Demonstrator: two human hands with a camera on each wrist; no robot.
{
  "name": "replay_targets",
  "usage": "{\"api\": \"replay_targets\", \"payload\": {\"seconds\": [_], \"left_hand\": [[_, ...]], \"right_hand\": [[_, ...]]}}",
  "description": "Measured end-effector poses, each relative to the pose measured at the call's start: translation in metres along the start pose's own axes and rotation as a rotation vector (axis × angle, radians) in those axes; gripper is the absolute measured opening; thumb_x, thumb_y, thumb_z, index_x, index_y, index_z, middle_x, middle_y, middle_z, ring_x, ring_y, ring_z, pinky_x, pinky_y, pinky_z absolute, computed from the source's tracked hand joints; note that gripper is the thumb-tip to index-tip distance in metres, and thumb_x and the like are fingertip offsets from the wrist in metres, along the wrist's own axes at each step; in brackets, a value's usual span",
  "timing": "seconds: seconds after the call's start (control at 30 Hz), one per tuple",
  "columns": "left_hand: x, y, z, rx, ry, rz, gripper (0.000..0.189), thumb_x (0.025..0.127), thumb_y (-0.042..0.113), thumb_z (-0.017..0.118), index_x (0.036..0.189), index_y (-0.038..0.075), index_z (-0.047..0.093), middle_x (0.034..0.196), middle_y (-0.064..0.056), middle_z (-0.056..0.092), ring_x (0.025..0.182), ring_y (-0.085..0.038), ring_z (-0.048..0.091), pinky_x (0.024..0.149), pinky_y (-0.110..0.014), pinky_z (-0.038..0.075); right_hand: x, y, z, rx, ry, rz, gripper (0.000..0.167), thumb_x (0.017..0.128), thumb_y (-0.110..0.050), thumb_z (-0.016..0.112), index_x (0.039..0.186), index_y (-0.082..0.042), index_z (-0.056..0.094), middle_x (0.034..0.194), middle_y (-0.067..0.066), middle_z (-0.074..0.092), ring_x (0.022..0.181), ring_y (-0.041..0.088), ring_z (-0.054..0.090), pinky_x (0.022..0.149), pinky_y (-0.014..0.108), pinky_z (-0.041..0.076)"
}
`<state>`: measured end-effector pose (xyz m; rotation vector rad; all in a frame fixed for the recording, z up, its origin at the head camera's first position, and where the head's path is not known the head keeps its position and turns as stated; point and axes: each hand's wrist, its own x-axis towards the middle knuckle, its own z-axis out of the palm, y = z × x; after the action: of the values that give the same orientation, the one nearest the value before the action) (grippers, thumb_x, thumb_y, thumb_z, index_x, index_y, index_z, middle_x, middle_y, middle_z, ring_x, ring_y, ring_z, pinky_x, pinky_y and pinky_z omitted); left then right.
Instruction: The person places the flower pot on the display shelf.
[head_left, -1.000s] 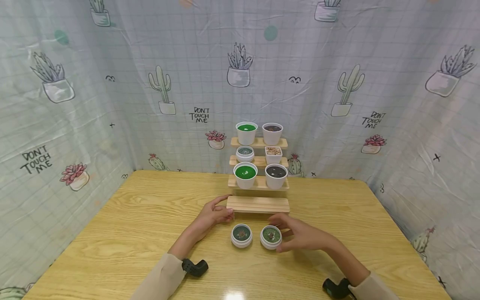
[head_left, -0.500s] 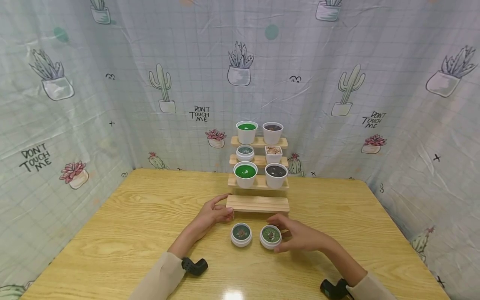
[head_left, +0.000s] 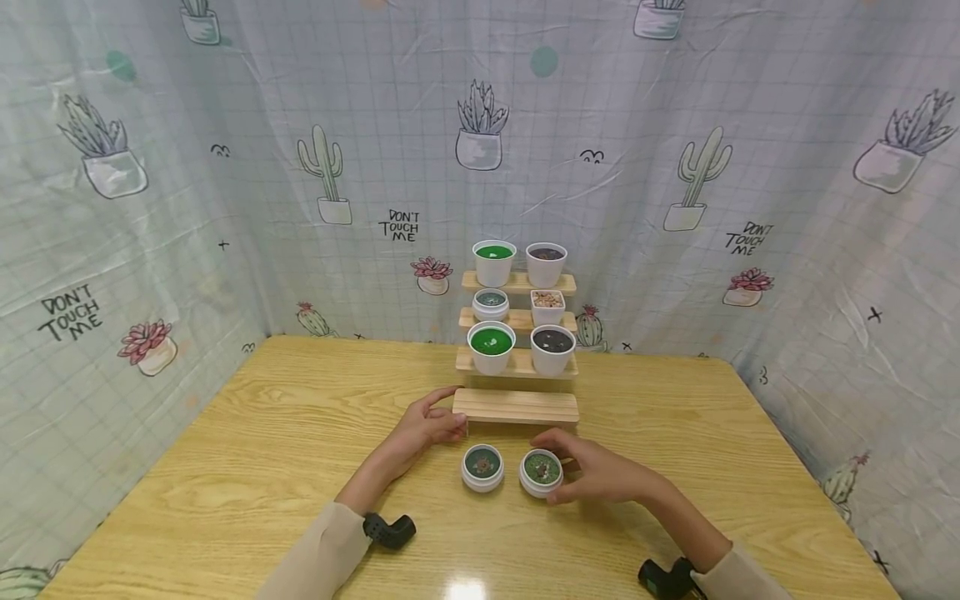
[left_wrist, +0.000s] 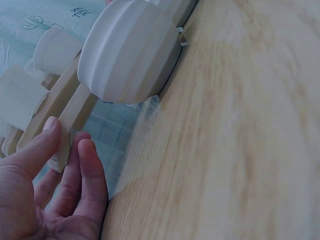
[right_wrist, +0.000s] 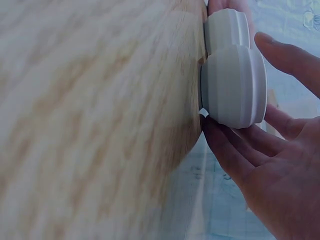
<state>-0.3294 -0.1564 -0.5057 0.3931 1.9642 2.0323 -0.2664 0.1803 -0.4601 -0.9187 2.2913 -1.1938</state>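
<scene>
A stepped stand with wooden shelves and clear sides stands mid-table; its lowest shelf (head_left: 517, 406) bears nothing. My left hand (head_left: 422, 431) grips that shelf's left end, with the thumb (left_wrist: 46, 132) on the wood and the fingers curled below it. In front of the stand, a round white pot (head_left: 542, 486) with a speckled green top sits on the table. My right hand (head_left: 600, 469) curls round its right side, fingers (right_wrist: 225, 145) against the wall and thumb by the rim. A similar pot (head_left: 482, 481) with a dark green top stands to its left.
On the upper shelves stand white cups with green (head_left: 491, 354) and dark (head_left: 551, 358) fillings, a low round pot (head_left: 491, 310) and a square pot of pebbly bits (head_left: 547, 312). A cactus-print curtain (head_left: 405, 183) surrounds the wooden table (head_left: 300, 417) at the back and sides.
</scene>
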Motion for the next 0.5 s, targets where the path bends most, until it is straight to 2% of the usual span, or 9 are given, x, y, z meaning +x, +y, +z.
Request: {"api": "replay_targets", "payload": {"seconds": [0.2, 0.27, 0.33, 0.5], "left_hand": [[0.0003, -0.0003, 0.0003, 0.000, 0.002, -0.001, 0.076, 0.099, 0.017, 0.072, 0.161, 0.009, 0.030, 0.114, -0.023, 0.074, 0.094, -0.013, 0.071, 0.085, -0.028, 0.061], [0.0001, -0.0002, 0.0003, 0.000, 0.002, -0.001, 0.076, 0.099, 0.017, 0.072, 0.161, 0.009, 0.030, 0.114, -0.023, 0.073, 0.094, -0.013, 0.071, 0.085, -0.028, 0.061], [-0.0001, 0.0001, 0.0005, 0.001, 0.002, -0.002, 0.076, 0.099, 0.017, 0.072, 0.161, 0.009, 0.030, 0.114, -0.023, 0.073, 0.094, -0.013, 0.071, 0.085, -0.028, 0.061], [0.0003, 0.0009, 0.0012, -0.005, 0.004, -0.001, 0.075, 0.098, 0.016, 0.072, 0.161, 0.009, 0.031, 0.113, -0.023, 0.074, 0.094, -0.013, 0.071, 0.084, -0.028, 0.061]], "right_hand": [[0.0005, 0.0002, 0.0007, -0.016, -0.002, 0.007, 0.075, 0.088, -0.023, 0.083, 0.148, 0.000, 0.043, 0.150, 0.021, 0.051, 0.137, 0.040, 0.051, 0.109, 0.042, 0.050], [0.0009, 0.0010, 0.0007, -0.023, -0.001, 0.007, 0.075, 0.088, -0.023, 0.083, 0.147, 0.000, 0.044, 0.149, 0.020, 0.052, 0.136, 0.040, 0.051, 0.109, 0.041, 0.050], [0.0010, 0.0007, 0.0007, -0.027, -0.004, 0.000, 0.073, 0.088, -0.022, 0.083, 0.147, 0.000, 0.045, 0.148, 0.020, 0.052, 0.135, 0.040, 0.052, 0.109, 0.046, 0.050], [0.0014, -0.0027, 0.0012, -0.023, -0.009, 0.001, 0.069, 0.089, -0.021, 0.083, 0.145, -0.003, 0.048, 0.145, 0.015, 0.055, 0.132, 0.034, 0.054, 0.107, 0.038, 0.052]]}}
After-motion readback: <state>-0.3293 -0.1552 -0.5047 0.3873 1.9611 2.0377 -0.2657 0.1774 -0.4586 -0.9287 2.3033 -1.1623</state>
